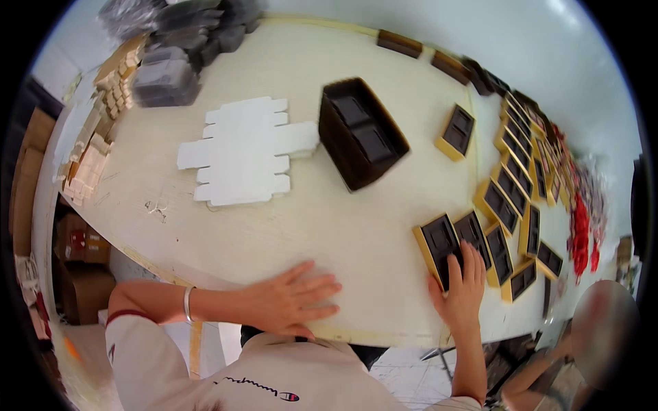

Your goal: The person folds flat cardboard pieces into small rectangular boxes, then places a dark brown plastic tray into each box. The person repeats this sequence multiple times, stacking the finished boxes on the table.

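My left hand (298, 301) lies near the table's front edge, fingers spread, with nothing in it. At the right, my right hand (460, 291) grips the near end of a small gold box with a black compartment insert (439, 241), thumb at its side and fingers over its end. A second gold box (472, 233) lies right beside it, partly under my fingertips. Beyond my hands stands a dark brown open box (356, 133) with black inserts inside. To its left are flat white die-cut carton blanks (243, 151).
Several similar gold boxes (498, 205) line the table's right side, and one (456, 133) sits apart. Red tassels (580, 233) lie beyond them. Clear plastic trays (164, 77) and folded card pieces (89, 161) occupy the far left. Another person (548, 383) is at the lower right.
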`<state>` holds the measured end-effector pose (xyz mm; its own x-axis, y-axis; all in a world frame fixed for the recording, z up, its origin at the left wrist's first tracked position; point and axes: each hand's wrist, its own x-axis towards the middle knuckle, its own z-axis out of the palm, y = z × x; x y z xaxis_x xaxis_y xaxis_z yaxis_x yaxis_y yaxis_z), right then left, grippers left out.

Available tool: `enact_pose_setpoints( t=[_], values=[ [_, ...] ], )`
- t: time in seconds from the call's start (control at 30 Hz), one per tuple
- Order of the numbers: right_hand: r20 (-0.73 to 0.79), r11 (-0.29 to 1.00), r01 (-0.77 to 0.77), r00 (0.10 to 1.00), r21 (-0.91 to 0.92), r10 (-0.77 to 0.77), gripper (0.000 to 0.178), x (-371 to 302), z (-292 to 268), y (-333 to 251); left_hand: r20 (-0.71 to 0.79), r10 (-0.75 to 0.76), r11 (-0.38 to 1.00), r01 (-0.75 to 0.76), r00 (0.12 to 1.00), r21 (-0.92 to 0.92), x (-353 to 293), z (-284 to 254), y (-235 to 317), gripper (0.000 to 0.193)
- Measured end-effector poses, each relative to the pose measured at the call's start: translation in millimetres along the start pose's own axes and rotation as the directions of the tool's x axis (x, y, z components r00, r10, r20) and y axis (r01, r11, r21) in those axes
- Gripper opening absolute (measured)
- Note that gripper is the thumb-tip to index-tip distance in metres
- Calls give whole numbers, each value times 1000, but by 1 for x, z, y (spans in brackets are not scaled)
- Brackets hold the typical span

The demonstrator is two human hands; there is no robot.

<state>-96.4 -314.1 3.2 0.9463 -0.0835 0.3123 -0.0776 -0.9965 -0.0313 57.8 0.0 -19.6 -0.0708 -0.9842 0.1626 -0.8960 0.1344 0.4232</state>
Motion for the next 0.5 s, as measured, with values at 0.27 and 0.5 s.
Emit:
enact_pose_setpoints(
  t=[0.27, 0.5],
  values=[
    [145, 988, -123, 983, 89, 109, 46, 25, -10, -18, -23, -18, 998, 17, 1000, -61, 0, 2, 9, 53],
    [-14, 988, 11, 1000, 152, -9, 36, 19, 4, -37, -44, 14, 1000, -15, 999, -12, 4, 2, 4, 49]
  ],
)
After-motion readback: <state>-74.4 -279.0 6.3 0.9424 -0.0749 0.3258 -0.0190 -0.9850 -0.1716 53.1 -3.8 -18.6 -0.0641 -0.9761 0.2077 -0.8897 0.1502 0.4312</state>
